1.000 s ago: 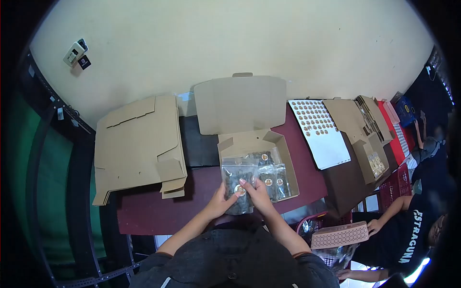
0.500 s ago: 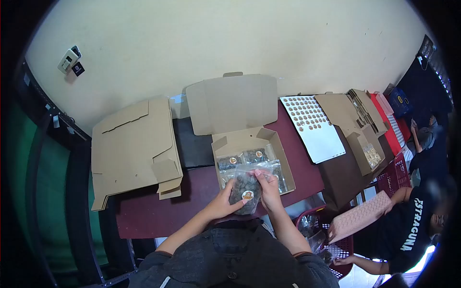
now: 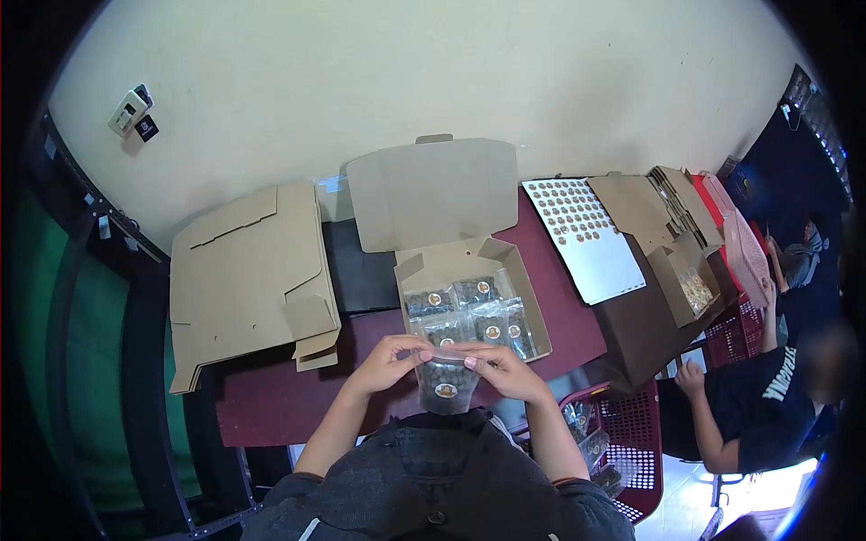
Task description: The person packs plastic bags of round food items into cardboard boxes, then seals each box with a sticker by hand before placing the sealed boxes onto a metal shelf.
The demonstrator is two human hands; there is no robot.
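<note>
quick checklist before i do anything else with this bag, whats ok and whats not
1. Grip on the held zip bag: ok, left hand and right hand both pinch its top edge.
2. Round sticker on it: ok, in place.
3. Zip pressed shut all the way: cannot tell, fingers cover part of it.
4. Cardboard box open: ok, lid stands up.
5. Room among the stickered bags inside: cannot tell, the hands hide the near left corner.
6. A hand free for something else: not ok, both are busy.
</note>
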